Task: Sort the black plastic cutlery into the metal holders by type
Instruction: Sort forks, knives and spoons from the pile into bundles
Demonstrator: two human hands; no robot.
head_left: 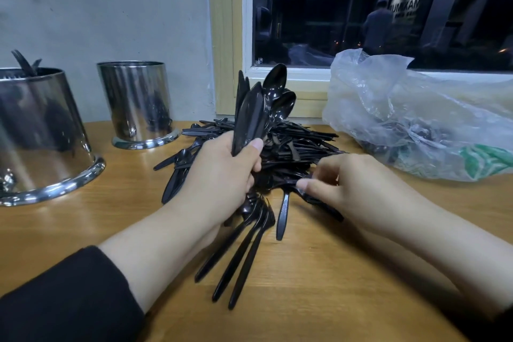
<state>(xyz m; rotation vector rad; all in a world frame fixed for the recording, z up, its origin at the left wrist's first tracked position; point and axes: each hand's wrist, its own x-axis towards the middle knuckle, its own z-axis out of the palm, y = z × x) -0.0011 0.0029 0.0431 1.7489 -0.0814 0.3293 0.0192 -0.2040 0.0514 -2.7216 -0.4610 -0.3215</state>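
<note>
Right hand (358,183) is at the near edge of the pile (277,144), thumb and fingers pinching a piece (311,197) that lies flat; type not readable. Its long axis runs roughly left-right, toward the left hand (222,175), just beside.

Left hand grips a bundle (261,108) upright: spoon bowls up, handles fanning out below the palm toward the viewer.

Holders (41,133) (138,103) stand to the left, well apart from the pile; left hand is nearer them. Bag (416,119) sits right.
</note>
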